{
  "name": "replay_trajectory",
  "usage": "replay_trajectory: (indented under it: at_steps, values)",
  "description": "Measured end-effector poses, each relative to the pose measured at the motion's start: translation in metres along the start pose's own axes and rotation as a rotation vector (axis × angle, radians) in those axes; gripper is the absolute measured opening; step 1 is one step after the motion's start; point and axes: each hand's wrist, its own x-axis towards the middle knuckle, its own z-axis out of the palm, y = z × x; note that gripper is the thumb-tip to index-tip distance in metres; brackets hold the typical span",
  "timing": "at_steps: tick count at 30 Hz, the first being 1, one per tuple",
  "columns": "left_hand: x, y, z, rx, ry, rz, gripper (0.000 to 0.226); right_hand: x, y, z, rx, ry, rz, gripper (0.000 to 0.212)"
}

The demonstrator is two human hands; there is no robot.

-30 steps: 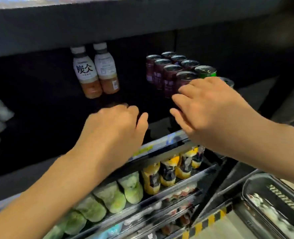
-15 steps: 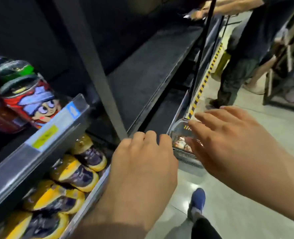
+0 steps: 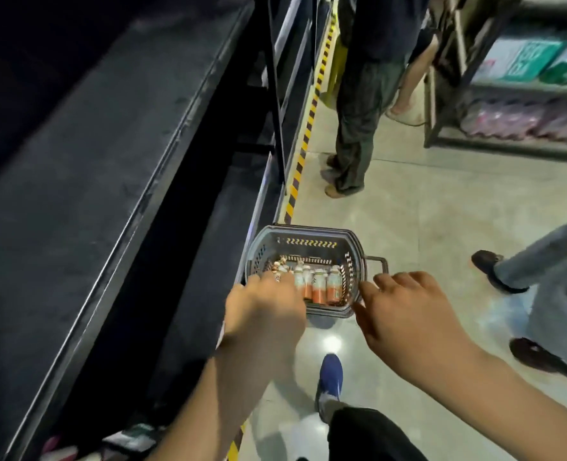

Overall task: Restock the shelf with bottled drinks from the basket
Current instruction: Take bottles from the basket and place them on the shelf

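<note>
A grey plastic basket [image 3: 308, 232] stands on the floor beside the dark shelf [image 3: 85, 168]. Several bottled drinks [image 3: 318, 287] with white caps and orange contents lie inside it. My left hand [image 3: 265, 307] reaches down over the basket's near left corner, its fingers above the bottles and holding nothing that I can see. My right hand [image 3: 405, 311] hovers over the basket's near right rim with fingers spread and relaxed, empty.
The shelf's black boards run along the left. A yellow-black striped strip [image 3: 308, 128] marks the floor edge. Two other people's legs [image 3: 352, 134] [image 3: 541, 281] stand in the aisle. A rack with packaged goods [image 3: 524, 104] is at the far right. My blue shoe [image 3: 330, 377] is below.
The view swung from the shelf with cans and bottles down to the floor basket. Both hands came away from the shelf and now reach over the basket.
</note>
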Motion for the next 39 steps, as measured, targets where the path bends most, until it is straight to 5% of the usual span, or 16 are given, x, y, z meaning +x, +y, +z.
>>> replay_trajectory:
  at_steps: [9,19,22,25,28,32,39]
  values:
    - [0.172,-0.009,0.144,-0.018,-0.319,0.062,0.031,0.143,0.008,0.138,0.080,-0.326,-0.036,0.035]
    - [0.354,-0.078,0.424,-0.034,-0.462,0.077,0.028,0.318,-0.062,0.410,0.066,-0.603,-0.051,0.050]
    - [0.393,-0.095,0.518,-0.155,-0.501,-0.008,0.031,0.356,-0.085,0.501,0.238,-0.637,0.015,0.053]
    - [0.421,-0.105,0.603,-0.378,-0.534,-0.240,0.053,0.387,-0.105,0.586,0.654,-0.708,0.318,0.052]
    - [0.441,-0.112,0.665,-0.507,-0.549,-0.402,0.080,0.403,-0.127,0.651,0.930,-0.673,0.562,0.059]
    - [0.457,-0.114,0.710,-0.393,-0.481,-0.354,0.106,0.412,-0.151,0.694,0.912,-0.512,0.690,0.080]
    - [0.472,-0.116,0.735,-0.359,-0.354,-0.396,0.100,0.435,-0.160,0.711,0.906,-0.385,0.848,0.086]
